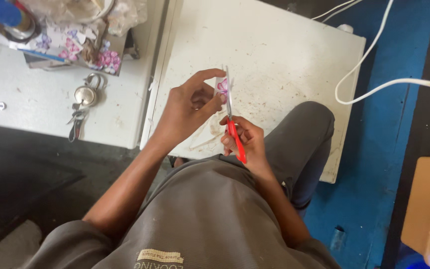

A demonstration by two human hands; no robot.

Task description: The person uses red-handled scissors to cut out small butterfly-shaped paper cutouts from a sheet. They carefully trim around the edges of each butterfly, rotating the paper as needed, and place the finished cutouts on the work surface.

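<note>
Two bare hands work over the scuffed white table point(284, 55) in my head view. My left hand point(187, 107) pinches a small white paper cutout printed with a pink butterfly point(222, 85); the thumb and fingertips are closed on its left edge, so that grip is clenched on the paper and holds it up above the table surface. My right hand point(245, 142) is wrapped around the red plastic handles of a pair of scissors point(232, 124), a grip grasping the tool firmly. The steel blades point up and away from me and lie against the right edge of the cutout, touching it; I cannot tell how far apart the blades stand. Both hands sit just above my grey shirt and my dark-trousered right knee point(304, 129), which rests beside the table.

Well to the left, on a second pale grey table point(36, 109), lies a shiny round metal padlock with a bunch of keys point(84, 99). Beyond it sits a heap of more butterfly paper pieces in pink and purple point(88, 50). A white cable point(369, 74) loops across the blue floor point(389, 164) to my right, and an open brown cardboard box point(424, 209) stands at the right edge of view
</note>
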